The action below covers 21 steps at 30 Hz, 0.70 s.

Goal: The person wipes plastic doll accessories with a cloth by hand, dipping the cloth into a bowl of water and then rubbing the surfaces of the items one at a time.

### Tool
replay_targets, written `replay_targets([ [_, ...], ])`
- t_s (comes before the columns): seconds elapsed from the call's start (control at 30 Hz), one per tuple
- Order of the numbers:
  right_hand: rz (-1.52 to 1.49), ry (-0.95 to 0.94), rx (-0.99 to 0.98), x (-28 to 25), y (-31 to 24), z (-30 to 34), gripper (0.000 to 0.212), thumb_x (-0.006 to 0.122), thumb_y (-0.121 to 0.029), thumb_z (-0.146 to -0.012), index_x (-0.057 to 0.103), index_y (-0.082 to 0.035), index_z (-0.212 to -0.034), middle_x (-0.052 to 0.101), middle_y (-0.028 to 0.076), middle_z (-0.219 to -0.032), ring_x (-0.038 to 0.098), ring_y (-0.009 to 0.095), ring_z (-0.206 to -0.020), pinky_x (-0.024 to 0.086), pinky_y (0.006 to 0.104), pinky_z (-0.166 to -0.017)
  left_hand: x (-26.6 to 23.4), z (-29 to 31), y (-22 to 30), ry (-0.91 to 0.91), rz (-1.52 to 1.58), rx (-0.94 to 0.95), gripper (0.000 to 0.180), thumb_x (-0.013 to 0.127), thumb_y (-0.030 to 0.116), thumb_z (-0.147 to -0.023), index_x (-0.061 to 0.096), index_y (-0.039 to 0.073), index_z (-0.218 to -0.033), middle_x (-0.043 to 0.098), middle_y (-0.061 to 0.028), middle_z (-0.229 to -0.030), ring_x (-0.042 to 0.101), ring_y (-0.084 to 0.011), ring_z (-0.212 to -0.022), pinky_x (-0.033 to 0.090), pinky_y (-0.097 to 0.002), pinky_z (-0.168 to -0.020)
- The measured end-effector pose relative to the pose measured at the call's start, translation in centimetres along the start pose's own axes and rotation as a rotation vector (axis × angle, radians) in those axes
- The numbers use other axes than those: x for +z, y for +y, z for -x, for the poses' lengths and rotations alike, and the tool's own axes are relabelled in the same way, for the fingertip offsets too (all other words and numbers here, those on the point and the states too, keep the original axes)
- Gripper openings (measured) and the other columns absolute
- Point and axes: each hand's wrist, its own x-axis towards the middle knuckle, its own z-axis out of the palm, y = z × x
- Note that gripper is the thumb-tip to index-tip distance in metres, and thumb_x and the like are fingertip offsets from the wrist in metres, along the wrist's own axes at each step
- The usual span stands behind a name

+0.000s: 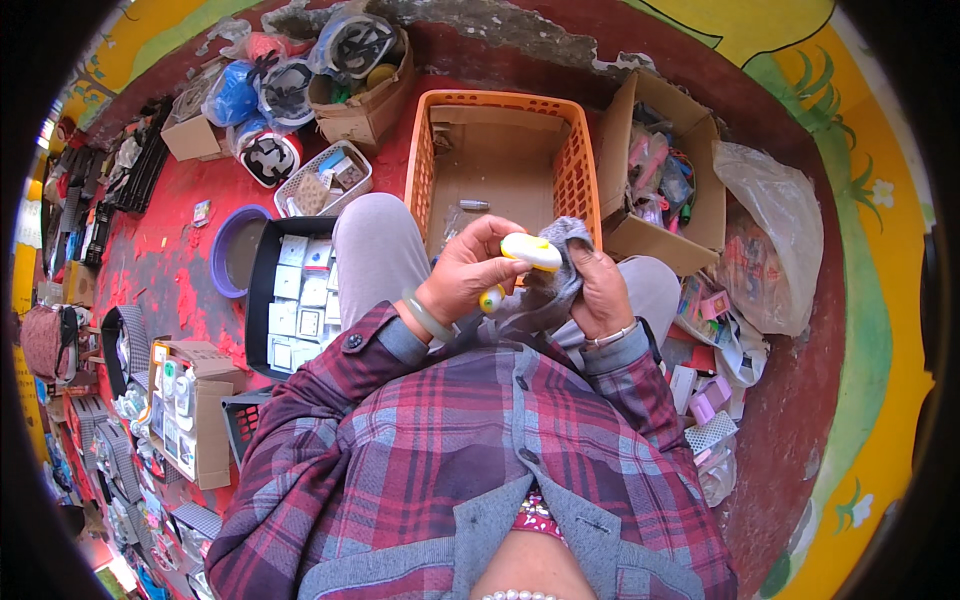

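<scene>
My left hand (462, 272) pinches a small white oval object with a yellow edge (531, 251) between thumb and fingers; its exact kind I cannot make out. Just below that hand shows a small round yellow piece with a green centre (491, 298); whether it is joined to the oval object is unclear. In my right hand (603, 288) is a crumpled grey cloth (545, 300), bunched against the right end of the oval object. Both hands are above my lap, in front of an orange plastic crate (417, 165).
A black tray of white boxed items (254, 300) and a purple basin (216, 262) stand left. Cardboard boxes (675, 245) and plastic bags (790, 270) crowd the right. Bagged helmets (270, 158) lie far left, beside a white basket (362, 186).
</scene>
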Motion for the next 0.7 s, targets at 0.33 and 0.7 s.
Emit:
replay_targets([
  [0.33, 0.011, -0.014, -0.168, -1.0, -1.1, 0.0, 0.037, 0.042, -0.027, -0.095, 0.050, 0.000, -0.118, 0.056, 0.010, -0.114, 0.053, 0.022, -0.107, 0.039, 0.0331, -0.095, 0.0, 0.0, 1.9, 0.031, 0.177, -0.112, 0.038, 0.056, 0.008, -0.085, 0.041, 0.006, -0.120, 0.055, -0.0190, -0.110, 0.061, -0.0183, -0.063, 0.050, -0.0238, -0.049],
  [0.7, 0.005, -0.035, -0.185, -0.9, -0.6, 0.1, 0.035, 0.059, -0.016, -0.087, 0.052, -0.002, -0.118, 0.058, 0.005, -0.109, 0.056, 0.016, -0.097, 0.045, 0.0278, -0.085, -1.1, 0.1, 1.2, -0.007, 0.412, -0.214, 0.031, 0.051, 0.017, -0.091, 0.042, 0.006, -0.118, 0.058, -0.0126, -0.098, 0.062, -0.0190, -0.073, 0.051, -0.0240, -0.050],
])
